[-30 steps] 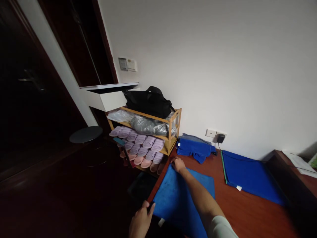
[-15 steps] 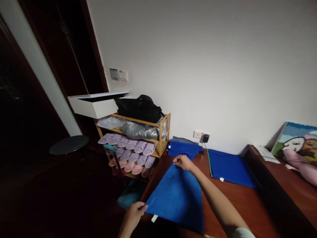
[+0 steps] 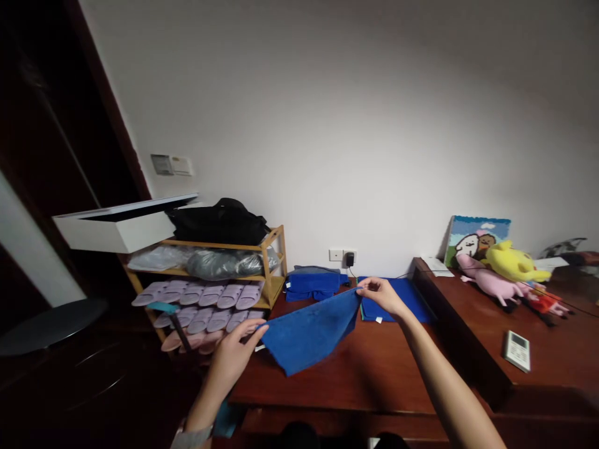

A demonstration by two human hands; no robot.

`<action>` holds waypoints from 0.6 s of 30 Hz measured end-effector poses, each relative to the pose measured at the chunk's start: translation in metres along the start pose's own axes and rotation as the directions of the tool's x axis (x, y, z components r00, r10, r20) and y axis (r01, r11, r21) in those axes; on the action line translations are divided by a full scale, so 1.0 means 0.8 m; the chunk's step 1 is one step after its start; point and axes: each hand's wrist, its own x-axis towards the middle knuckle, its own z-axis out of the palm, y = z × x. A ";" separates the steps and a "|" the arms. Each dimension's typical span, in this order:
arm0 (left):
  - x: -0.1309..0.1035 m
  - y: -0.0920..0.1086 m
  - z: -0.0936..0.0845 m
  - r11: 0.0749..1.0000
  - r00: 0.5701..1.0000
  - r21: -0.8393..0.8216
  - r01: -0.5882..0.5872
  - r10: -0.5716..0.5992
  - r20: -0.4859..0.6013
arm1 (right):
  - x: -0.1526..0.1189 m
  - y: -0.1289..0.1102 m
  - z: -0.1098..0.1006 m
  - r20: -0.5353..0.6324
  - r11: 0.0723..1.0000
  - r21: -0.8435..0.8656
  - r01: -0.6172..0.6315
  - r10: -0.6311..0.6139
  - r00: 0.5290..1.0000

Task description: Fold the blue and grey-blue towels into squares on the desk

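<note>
The blue cloth (image 3: 309,333) has come up since a second ago, when it lay flat on the desk (image 3: 397,368); both hands have gone up with it; now it hangs over the near left part of the desk, and I can't tell if its bottom tip touches the wood. The left hand (image 3: 231,352) has its fingers pinched on the left top corner; the right hand (image 3: 386,296) has its fingers pinched on the right top corner, which is farther away; the top edge is pulled almost straight between them.

At the far side of the desk is a folded blue pile (image 3: 311,285); to its right lies a flat dark blue cloth (image 3: 400,301), partly behind the right hand; on the left is a wooden rack (image 3: 275,290) with purple slippers (image 3: 218,295) and a black bag (image 3: 222,226); on the right are a pink toy (image 3: 489,282) and a white remote (image 3: 518,352).
</note>
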 end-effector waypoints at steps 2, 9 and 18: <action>0.015 0.023 -0.002 0.997 0.997 -0.021 -0.073 0.073 0.021 | -0.020 -0.014 -0.018 -0.037 1.000 0.021 -0.009 0.010 0.999; 0.040 0.065 0.011 0.984 0.969 -0.113 -0.138 0.157 0.190 | -0.079 -0.034 -0.051 -0.087 0.999 0.022 -0.031 0.033 0.996; 0.009 0.086 0.028 0.957 0.928 -0.267 -0.112 0.197 0.317 | -0.132 -0.037 -0.081 -0.137 0.996 -0.025 -0.088 0.084 0.987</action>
